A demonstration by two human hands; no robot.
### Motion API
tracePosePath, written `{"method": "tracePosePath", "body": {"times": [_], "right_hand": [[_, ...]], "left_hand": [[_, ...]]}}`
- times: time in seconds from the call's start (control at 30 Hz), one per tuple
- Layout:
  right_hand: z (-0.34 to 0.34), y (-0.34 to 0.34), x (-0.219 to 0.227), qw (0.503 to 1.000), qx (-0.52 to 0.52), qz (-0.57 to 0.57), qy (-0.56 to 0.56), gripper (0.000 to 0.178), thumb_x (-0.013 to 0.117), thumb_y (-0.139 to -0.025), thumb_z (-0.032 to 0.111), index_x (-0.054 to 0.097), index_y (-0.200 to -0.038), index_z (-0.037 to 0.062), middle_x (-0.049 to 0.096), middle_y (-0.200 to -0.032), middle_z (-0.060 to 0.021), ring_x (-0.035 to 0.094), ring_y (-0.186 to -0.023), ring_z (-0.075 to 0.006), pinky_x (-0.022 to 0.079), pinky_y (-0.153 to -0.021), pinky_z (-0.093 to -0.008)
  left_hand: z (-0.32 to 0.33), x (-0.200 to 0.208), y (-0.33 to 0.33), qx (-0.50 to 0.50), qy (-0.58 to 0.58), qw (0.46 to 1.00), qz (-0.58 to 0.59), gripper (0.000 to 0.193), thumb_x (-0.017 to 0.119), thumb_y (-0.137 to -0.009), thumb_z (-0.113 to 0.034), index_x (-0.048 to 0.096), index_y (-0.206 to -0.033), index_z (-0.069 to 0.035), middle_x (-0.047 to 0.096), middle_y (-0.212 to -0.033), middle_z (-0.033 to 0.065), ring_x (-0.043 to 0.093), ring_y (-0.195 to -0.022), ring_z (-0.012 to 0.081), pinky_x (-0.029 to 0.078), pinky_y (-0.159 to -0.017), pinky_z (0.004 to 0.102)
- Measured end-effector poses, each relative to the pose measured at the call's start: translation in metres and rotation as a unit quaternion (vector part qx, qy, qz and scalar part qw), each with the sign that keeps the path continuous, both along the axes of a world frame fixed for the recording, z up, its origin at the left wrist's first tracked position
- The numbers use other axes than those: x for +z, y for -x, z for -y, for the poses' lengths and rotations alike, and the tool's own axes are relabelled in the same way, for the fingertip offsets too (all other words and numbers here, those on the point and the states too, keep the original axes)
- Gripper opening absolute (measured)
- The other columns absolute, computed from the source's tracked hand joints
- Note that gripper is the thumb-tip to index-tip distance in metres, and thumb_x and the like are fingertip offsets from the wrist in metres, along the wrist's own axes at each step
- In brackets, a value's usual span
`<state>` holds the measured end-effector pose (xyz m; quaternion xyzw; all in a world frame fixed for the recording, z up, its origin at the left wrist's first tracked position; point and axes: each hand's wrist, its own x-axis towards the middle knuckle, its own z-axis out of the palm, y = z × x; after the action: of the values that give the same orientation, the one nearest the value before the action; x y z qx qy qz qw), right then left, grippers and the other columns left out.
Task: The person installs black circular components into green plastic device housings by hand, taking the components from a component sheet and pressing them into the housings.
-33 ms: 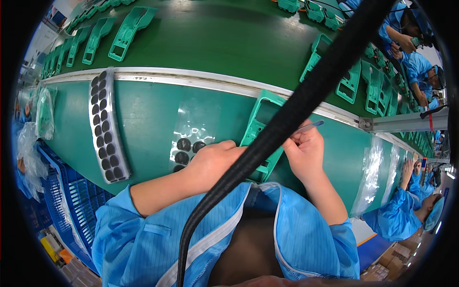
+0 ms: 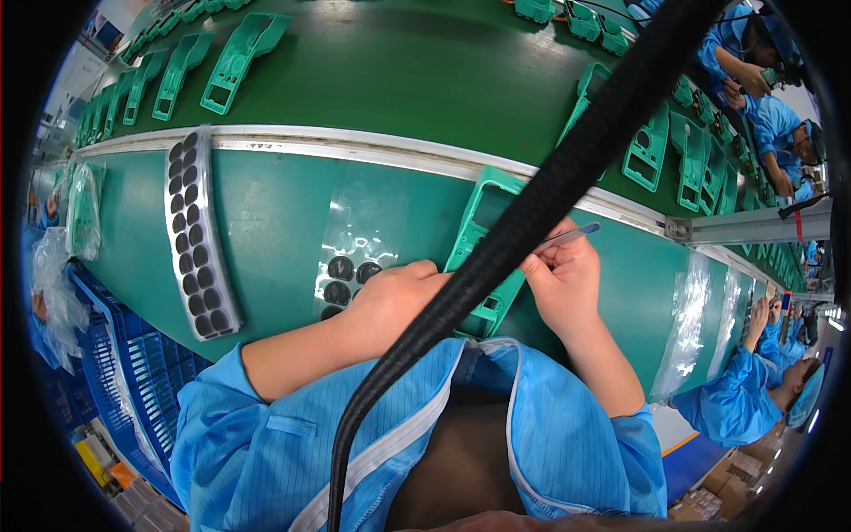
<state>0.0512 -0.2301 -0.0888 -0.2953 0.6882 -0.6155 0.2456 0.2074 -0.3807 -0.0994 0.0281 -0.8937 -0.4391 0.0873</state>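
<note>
A long green plastic housing (image 2: 470, 236) with rectangular openings lies on the green bench in front of me. My left hand (image 2: 392, 306) is at its left side, back of the hand up. A black cord hides those fingers, so their grip does not show. At the housing's right side, my right hand (image 2: 567, 285) is closed on a slim metal tool (image 2: 578, 233) with a flat, rounded end pointing right. The tool's other end is hidden. Beside my left wrist, a clear film sheet (image 2: 362, 208) carries several round black pads (image 2: 340, 268).
The black cord (image 2: 567, 173) crosses the view diagonally. A strip of black pads (image 2: 200, 254) lies to the left, near a blue crate (image 2: 133, 355). Beyond a metal rail (image 2: 346, 148), green housings (image 2: 244, 62) stand on the line. Clear films (image 2: 687, 319) and a co-worker's sleeve (image 2: 722, 408) are at right.
Both hands and the housing keep practically the same place. The black cord has shifted slightly across the view, and the co-worker at the right has moved a little.
</note>
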Motion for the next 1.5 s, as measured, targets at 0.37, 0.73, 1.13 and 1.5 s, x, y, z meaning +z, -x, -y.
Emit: {"method": "tracePosePath", "body": {"times": [0.37,0.73,1.13,1.5], "right_hand": [[-0.006,0.004,-0.001,1.0,0.005,-0.022,-0.003,0.017,0.066,-0.082,-0.002,0.05,-0.088,0.0011,0.063,-0.075,-0.0055,0.055,-0.06,-0.0024,0.039,-0.048,-0.0172],[-0.01,0.01,-0.001,1.0,0.011,-0.013,-0.025,0.015,0.069,-0.079,0.001,0.054,-0.082,0.0025,0.061,-0.072,-0.0014,0.048,-0.054,-0.0018,0.037,-0.046,-0.0195],[-0.012,0.011,-0.004,0.999,0.017,-0.036,-0.017,0.018,0.069,-0.08,0.005,0.052,-0.086,0.0038,0.061,-0.068,-0.002,0.05,-0.052,-0.0035,0.039,-0.046,-0.021],[-0.01,0.012,-0.005,0.999,0.022,-0.039,-0.015,0.019,0.07,-0.079,0.006,0.052,-0.085,0.0042,0.06,-0.065,-0.0014,0.049,-0.05,-0.0035,0.038,-0.045,-0.0207]], "left_hand": [[-0.013,0.002,0.003,0.014,0.059,0.998,-0.024,0.038,0.059,-0.075,-0.001,0.064,-0.109,-0.016,0.049,-0.069,0.0072,0.054,-0.056,0.024,0.047,-0.048,0.0348],[-0.015,0.005,0.008,0.006,0.104,0.995,0.002,0.036,0.061,-0.074,-0.001,0.064,-0.106,-0.017,0.051,-0.069,0.006,0.056,-0.058,0.0243,0.048,-0.049,0.0352],[-0.015,0.005,0.008,-0.017,0.126,0.992,0.023,0.043,0.058,-0.072,0.0,0.064,-0.11,-0.019,0.052,-0.072,0.0059,0.056,-0.059,0.0224,0.048,-0.05,0.0342],[-0.018,0.008,0.007,-0.01,0.145,0.989,0.026,0.047,0.059,-0.07,0.0,0.064,-0.111,-0.022,0.054,-0.079,0.0067,0.057,-0.058,0.023,0.049,-0.049,0.0327]]}}
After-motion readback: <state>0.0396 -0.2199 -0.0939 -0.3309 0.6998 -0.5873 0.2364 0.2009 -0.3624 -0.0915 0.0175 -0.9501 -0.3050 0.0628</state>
